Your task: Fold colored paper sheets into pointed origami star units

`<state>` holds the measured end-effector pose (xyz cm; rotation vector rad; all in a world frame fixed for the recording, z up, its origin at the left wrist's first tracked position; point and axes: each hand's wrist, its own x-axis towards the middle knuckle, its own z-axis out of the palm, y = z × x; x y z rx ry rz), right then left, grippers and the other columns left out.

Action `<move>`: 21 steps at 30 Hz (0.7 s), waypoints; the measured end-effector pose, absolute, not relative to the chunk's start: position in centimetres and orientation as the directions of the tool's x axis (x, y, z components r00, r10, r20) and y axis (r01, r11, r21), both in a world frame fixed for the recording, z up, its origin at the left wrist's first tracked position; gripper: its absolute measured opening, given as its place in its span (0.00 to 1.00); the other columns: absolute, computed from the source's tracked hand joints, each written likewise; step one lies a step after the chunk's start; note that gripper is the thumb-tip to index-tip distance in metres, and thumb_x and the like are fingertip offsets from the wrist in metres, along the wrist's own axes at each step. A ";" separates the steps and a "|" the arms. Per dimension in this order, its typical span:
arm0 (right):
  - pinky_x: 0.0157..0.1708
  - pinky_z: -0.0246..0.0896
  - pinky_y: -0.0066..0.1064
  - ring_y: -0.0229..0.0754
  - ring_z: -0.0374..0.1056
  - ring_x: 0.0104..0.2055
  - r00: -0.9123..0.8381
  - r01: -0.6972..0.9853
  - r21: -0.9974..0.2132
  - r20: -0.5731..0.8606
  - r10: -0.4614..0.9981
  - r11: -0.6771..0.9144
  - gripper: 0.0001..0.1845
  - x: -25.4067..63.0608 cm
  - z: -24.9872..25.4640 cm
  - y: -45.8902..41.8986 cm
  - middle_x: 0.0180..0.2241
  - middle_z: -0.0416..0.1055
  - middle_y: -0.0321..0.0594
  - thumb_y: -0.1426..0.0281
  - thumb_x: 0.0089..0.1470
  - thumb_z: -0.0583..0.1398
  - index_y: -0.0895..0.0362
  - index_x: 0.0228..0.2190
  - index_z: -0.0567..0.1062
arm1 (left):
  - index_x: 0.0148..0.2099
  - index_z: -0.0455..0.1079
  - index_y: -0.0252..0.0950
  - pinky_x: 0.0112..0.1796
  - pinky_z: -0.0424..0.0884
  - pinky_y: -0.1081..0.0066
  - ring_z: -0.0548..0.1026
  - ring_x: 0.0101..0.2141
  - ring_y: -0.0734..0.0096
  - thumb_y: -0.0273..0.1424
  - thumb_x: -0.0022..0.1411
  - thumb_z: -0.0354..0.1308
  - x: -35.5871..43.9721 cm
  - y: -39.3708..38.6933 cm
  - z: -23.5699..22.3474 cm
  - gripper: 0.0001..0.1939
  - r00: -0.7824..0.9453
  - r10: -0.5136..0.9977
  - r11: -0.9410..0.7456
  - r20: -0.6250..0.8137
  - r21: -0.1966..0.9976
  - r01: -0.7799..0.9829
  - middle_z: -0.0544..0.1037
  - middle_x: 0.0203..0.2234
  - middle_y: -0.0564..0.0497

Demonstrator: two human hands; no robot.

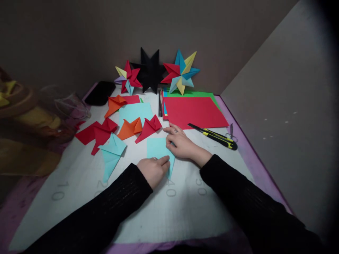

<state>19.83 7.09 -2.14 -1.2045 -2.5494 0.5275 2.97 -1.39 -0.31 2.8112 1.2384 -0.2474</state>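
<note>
A light blue sheet of paper (155, 147) lies on the white mat, its right side folded over into a slanted flap that tapers to a point near me. My left hand (155, 171) presses the lower part of this paper, its fingers together and partly curled. At the upper right edge, my right hand (180, 143) has thumb and fingers closed on the paper, with one finger reaching out to the left. Left of my hands rest a folded light blue piece (112, 153), a folded red piece (149, 127) and a folded orange piece (130, 127).
Red sheets (196, 111) are stacked at the back right, with a yellow-black box cutter (214, 135) before them and small scissors (231, 133) beside it. Paper stars (181, 72) lean against the wall. A dark phone (100, 93) lies back left, near a blurred pot (23, 106).
</note>
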 end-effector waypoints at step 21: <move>0.57 0.43 0.53 0.54 0.46 0.61 -0.602 0.652 -0.477 0.147 0.785 0.589 0.04 19.5 -2.9 7.0 0.53 0.61 0.44 0.75 0.49 0.55 0.57 0.25 0.69 | 0.59 0.61 0.41 0.30 0.72 0.67 0.78 0.35 0.64 0.25 0.63 0.45 2.9 -1.0 -0.2 0.23 0.649 0.720 -0.660 -0.245 0.046 0.750 0.62 0.59 0.48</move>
